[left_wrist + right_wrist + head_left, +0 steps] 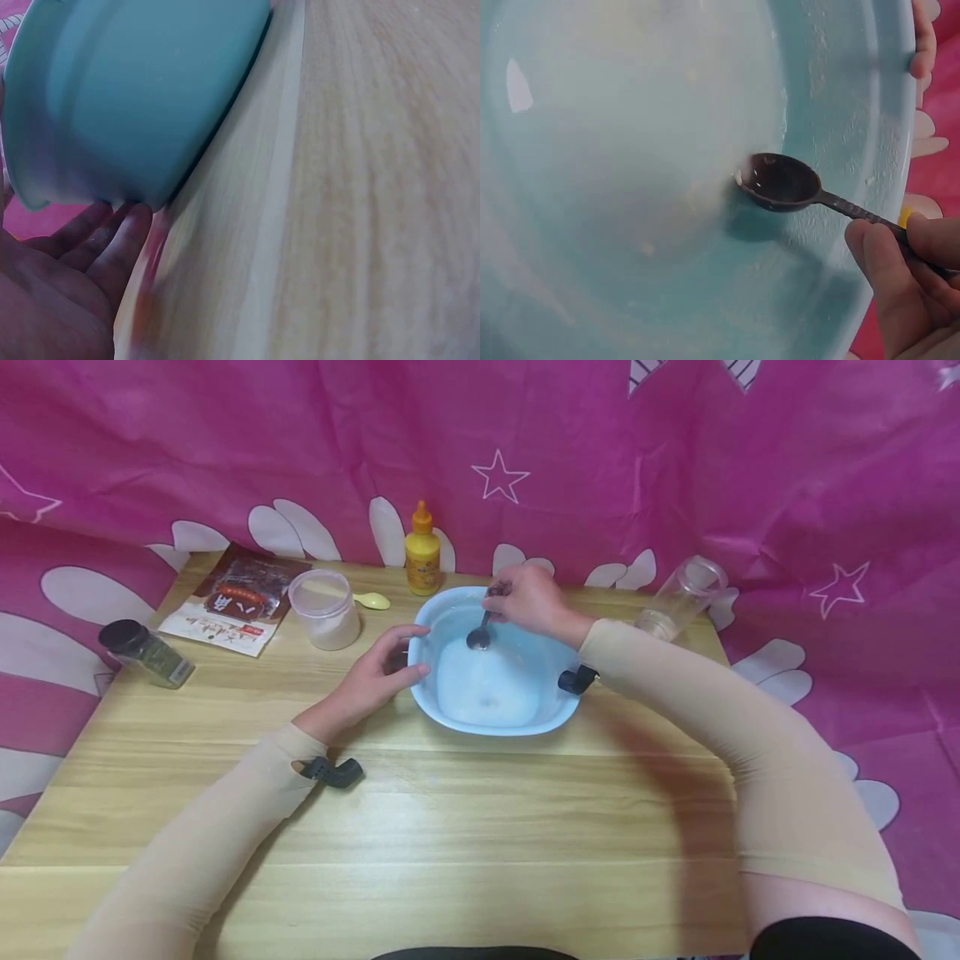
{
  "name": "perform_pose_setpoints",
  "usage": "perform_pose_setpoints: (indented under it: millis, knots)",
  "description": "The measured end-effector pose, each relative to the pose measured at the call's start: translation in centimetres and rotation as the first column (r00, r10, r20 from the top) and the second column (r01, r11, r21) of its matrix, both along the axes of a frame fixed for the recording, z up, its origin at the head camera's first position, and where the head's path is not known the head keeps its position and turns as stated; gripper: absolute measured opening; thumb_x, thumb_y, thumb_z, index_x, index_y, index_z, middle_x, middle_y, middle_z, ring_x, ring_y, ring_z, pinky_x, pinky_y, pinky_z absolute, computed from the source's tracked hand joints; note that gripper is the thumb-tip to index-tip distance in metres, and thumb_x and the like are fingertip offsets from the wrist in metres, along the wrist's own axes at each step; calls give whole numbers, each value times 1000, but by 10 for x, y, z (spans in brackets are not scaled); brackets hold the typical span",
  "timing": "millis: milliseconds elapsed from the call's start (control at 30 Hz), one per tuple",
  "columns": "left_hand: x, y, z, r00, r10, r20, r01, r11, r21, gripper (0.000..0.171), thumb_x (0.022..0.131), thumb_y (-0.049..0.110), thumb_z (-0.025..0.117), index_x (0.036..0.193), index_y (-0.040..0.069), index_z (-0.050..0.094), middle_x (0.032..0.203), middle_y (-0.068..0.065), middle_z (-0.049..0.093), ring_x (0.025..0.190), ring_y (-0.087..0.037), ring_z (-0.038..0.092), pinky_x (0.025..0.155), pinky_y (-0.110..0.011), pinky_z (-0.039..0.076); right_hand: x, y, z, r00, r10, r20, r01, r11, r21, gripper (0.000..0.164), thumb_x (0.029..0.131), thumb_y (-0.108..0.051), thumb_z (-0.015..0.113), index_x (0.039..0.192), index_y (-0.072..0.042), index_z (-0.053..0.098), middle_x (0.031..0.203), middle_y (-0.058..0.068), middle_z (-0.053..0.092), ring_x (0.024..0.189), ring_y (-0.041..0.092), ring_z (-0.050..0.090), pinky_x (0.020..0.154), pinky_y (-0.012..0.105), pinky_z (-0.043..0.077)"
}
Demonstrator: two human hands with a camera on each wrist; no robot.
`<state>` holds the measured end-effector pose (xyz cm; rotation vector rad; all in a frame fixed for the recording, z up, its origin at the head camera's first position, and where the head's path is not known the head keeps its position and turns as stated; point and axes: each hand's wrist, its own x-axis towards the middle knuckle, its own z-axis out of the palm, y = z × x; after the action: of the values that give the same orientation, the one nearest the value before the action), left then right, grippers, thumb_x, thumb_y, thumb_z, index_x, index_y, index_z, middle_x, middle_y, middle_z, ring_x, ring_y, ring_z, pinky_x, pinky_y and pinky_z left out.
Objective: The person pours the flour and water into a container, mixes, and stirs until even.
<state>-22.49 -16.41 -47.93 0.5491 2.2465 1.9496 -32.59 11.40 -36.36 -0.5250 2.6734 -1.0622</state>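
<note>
A light blue plastic basin [495, 727] stands on the table with cloudy whitish liquid inside. My left hand [375, 672] grips its left rim, thumb and index fingertip over the edge. In the left wrist view, the other fingers [124, 247] lie against the basin's outer wall [142, 97]. Above the far part of the basin, my right hand [528, 600] pinches the handle of a dark measuring spoon [478, 638]. The right wrist view has the spoon's bowl [784, 182] at the liquid near the basin's sloping wall, with some wet whitish bits in it.
Left of the basin are a lidded clear tub [330, 622] of white powder, a yellow spoon [372, 601], a brown-and-white packet [232, 597] and a black-capped spice jar [153, 656]. Behind stands a yellow squeeze bottle [423, 560]; a clear container [682, 597] is at right. A pink curtain [585, 460] hangs behind.
</note>
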Motion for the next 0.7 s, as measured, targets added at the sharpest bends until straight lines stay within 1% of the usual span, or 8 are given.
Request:
perform_pose_setpoints:
  millis: [167, 267, 367, 433, 500, 567, 633, 700]
  knots:
    - [1, 0, -1, 1000, 3, 8, -3, 1000, 1, 57, 109, 12, 71, 162, 14, 49, 157, -22, 57, 138, -43, 62, 106, -33, 60, 6, -10, -3, 999, 36, 35, -33, 997, -63, 14, 104, -14, 81, 114, -4, 78, 109, 10, 77, 97, 19, 81, 85, 28, 67]
    - [2, 0, -1, 1000, -2, 10, 2, 1000, 4, 57, 109, 12, 70, 162, 14, 49, 157, -22, 57, 138, -44, 63, 105, -32, 60, 12, -14, -6, 995, 85, 50, -80, 993, -91, 10, 103, -14, 82, 110, -6, 80, 104, 7, 80, 96, 19, 81, 86, 28, 66]
    - [2, 1, 0, 1000, -6, 7, 6, 1000, 14, 58, 109, 11, 70, 162, 13, 49, 155, -23, 58, 137, -45, 63, 102, -30, 61, 22, -16, -6, 987, 148, 63, -141, 984, -106, 7, 103, -13, 82, 107, -8, 81, 97, 5, 82, 96, 25, 82, 86, 30, 66]
    - [2, 1, 1, 1000, -7, 5, 7, 1000, 22, 59, 108, 9, 71, 162, 12, 48, 154, -24, 58, 136, -46, 63, 101, -30, 62, 28, -15, -7, 979, 185, 90, -175, 978, -113, 5, 104, -13, 82, 106, -8, 81, 95, 4, 82, 98, 30, 82, 86, 31, 67]
    - [2, 1, 1, 1000, -5, 5, 5, 1000, 24, 59, 107, 9, 71, 162, 12, 49, 154, -24, 58, 135, -46, 63, 101, -29, 62, 34, -15, -6, 969, 215, 124, -201, 973, -111, 5, 103, -13, 82, 105, -8, 81, 92, 4, 83, 98, 32, 82, 86, 32, 67]
    - [1, 1, 1, 1000, -5, 6, 5, 1000, 26, 59, 107, 8, 72, 162, 11, 49, 154, -23, 58, 136, -45, 63, 101, -28, 61, 38, -13, -4, 957, 238, 165, -225, 970, -97, 6, 103, -12, 82, 105, -7, 81, 91, 4, 82, 94, 28, 83, 85, 32, 67]
    - [1, 2, 1, 1000, -3, 8, 3, 1000, 25, 59, 107, 8, 72, 162, 12, 49, 155, -22, 58, 136, -44, 63, 101, -28, 61, 39, -11, -2, 940, 265, 213, -255, 964, -76, 6, 102, -11, 83, 104, -6, 81, 91, 6, 82, 91, 24, 83, 84, 33, 68]
    - [1, 2, 1, 1000, 1, 12, -1, 1000, 19, 60, 107, 9, 72, 162, 12, 49, 155, -22, 58, 136, -45, 63, 101, -29, 62, 38, -7, 0, 923, 289, 254, -289, 957, -36, 6, 101, -11, 84, 103, -6, 81, 91, 7, 82, 88, 20, 83, 83, 33, 68]
